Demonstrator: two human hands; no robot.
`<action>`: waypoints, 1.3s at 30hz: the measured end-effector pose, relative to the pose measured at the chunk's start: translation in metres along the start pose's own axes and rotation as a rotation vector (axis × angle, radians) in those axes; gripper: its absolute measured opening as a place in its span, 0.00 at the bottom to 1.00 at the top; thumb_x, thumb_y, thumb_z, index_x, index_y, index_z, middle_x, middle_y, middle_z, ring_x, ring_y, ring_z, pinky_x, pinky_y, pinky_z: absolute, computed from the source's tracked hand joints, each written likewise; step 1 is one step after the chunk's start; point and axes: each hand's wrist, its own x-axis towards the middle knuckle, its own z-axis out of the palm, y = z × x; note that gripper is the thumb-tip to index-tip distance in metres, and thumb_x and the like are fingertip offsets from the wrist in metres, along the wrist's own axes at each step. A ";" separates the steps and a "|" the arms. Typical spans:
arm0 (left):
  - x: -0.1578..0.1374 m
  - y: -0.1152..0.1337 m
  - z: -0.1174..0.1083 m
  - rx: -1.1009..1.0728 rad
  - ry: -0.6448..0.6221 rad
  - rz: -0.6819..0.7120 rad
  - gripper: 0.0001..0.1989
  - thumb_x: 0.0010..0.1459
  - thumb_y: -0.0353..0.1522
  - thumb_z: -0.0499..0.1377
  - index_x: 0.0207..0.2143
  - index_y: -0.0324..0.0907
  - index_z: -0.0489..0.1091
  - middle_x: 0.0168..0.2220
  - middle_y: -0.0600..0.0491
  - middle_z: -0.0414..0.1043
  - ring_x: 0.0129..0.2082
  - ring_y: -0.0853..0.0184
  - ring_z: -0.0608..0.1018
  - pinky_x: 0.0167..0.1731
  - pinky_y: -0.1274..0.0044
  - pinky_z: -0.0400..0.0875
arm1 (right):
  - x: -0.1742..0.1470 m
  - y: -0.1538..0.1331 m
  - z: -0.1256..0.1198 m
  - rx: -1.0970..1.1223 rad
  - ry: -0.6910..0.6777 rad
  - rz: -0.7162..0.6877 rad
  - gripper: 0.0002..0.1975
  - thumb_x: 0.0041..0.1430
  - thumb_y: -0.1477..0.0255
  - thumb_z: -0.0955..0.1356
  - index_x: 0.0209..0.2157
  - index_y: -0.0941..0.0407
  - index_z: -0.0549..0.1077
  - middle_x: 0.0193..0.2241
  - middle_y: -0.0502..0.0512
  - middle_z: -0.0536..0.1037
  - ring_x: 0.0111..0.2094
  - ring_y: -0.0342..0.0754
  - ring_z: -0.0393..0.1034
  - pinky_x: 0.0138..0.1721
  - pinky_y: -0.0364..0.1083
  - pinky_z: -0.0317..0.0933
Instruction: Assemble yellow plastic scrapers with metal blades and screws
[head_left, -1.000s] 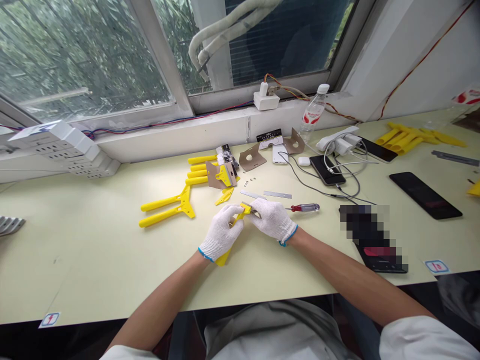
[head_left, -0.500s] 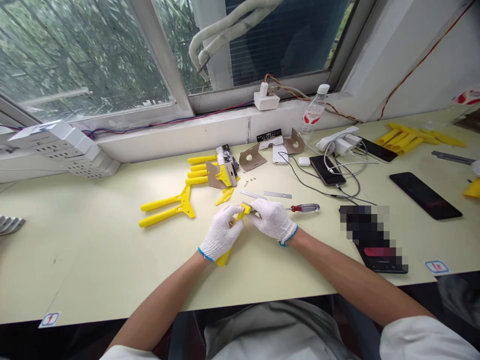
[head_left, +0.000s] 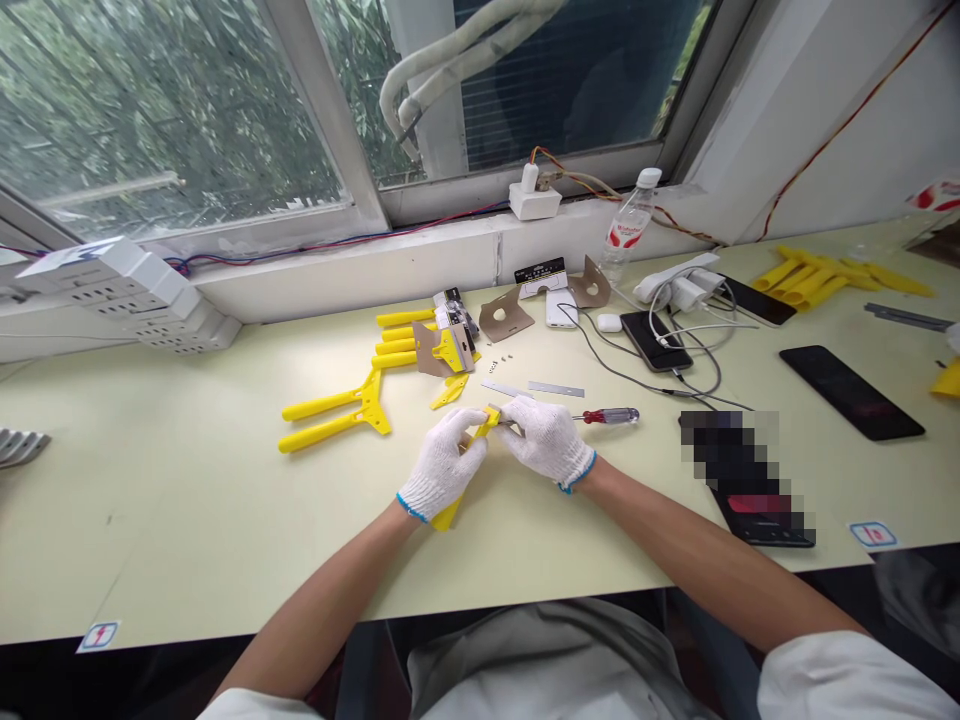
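Note:
In the head view, my left hand (head_left: 439, 465), in a white knitted glove, is closed around a yellow scraper (head_left: 448, 517). Its handle slants down toward me below the palm, and its head points up between the fingertips. My right hand (head_left: 546, 437), gloved too, is closed beside that head, fingertips pinched together. A screwdriver (head_left: 611, 416) with a red and clear handle sticks out past the right hand; its shaft runs behind the fingers toward the scraper head. How the fingers hold it is partly hidden. Beyond the hands lie metal blades (head_left: 556, 389) and several small screws (head_left: 493, 367).
Two yellow scrapers (head_left: 330, 420) lie to the left. Behind are packaged scrapers (head_left: 448, 350) and brown cardboard pieces (head_left: 506, 314). Charging cables, a power strip (head_left: 675, 270), phones (head_left: 851, 392) and a water bottle (head_left: 626, 230) occupy the right. White boxes (head_left: 135, 295) stand by the window.
Both hands stay almost in place at the scraper head. The view has shifted very slightly; nothing else has visibly moved.

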 end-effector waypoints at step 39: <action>0.000 0.003 -0.001 -0.001 -0.004 0.010 0.18 0.63 0.25 0.59 0.54 0.46 0.76 0.53 0.51 0.80 0.29 0.72 0.80 0.29 0.78 0.78 | 0.003 -0.001 -0.003 -0.018 0.002 -0.012 0.06 0.69 0.74 0.69 0.37 0.56 0.78 0.32 0.50 0.80 0.30 0.42 0.69 0.34 0.44 0.56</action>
